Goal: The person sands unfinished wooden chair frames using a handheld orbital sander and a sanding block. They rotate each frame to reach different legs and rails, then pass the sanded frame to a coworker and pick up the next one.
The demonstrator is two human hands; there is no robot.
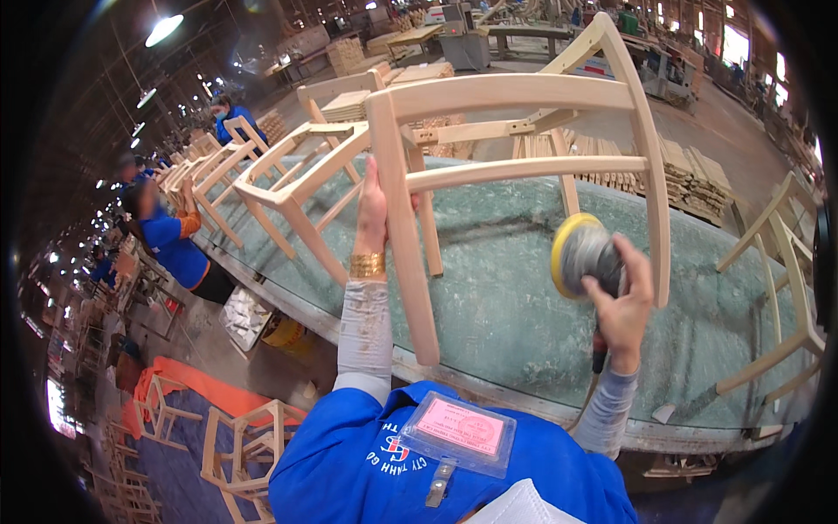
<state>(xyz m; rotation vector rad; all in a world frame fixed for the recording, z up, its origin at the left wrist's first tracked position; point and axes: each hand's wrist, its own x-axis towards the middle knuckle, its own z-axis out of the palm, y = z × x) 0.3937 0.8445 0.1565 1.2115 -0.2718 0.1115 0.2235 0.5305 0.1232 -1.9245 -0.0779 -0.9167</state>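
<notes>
Grasping a yellow-edged sander (587, 259), the right hand (627, 304) is near a pale wooden chair (528, 169) over the green tabletop (515, 336); sander-to-wood contact is unclear. The left hand (373, 214) clasps the chair's upright (412, 279), fingers mostly hidden behind it. A clear badge sleeve (476, 464) holds a pink card (458, 426).
</notes>
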